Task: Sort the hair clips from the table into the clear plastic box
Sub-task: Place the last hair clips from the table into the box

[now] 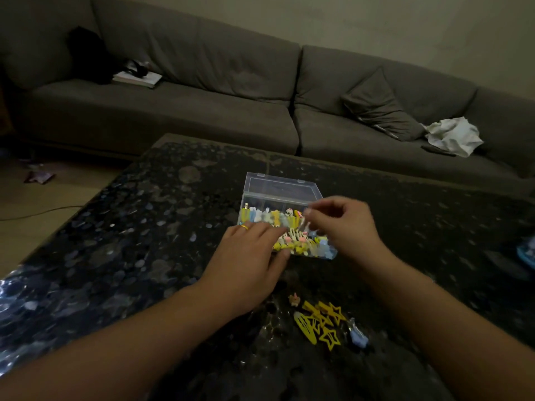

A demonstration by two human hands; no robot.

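Clear plastic box [282,195] open on the dark tabletop [144,227], packed with hair clips [269,217], left hand [249,256] flat against its near edge, fingers straight, right hand [344,224] above it, fingers curled, any clip pinched too blurred to tell, yellow star clips [324,322] nearer than the box

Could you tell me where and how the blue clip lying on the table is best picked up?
Probably pinch the blue clip across its narrow sides, coming from above. It lies flat on the table, apart from the yellow star clips on its left, so its right side is freest. Fine detail is blurred.
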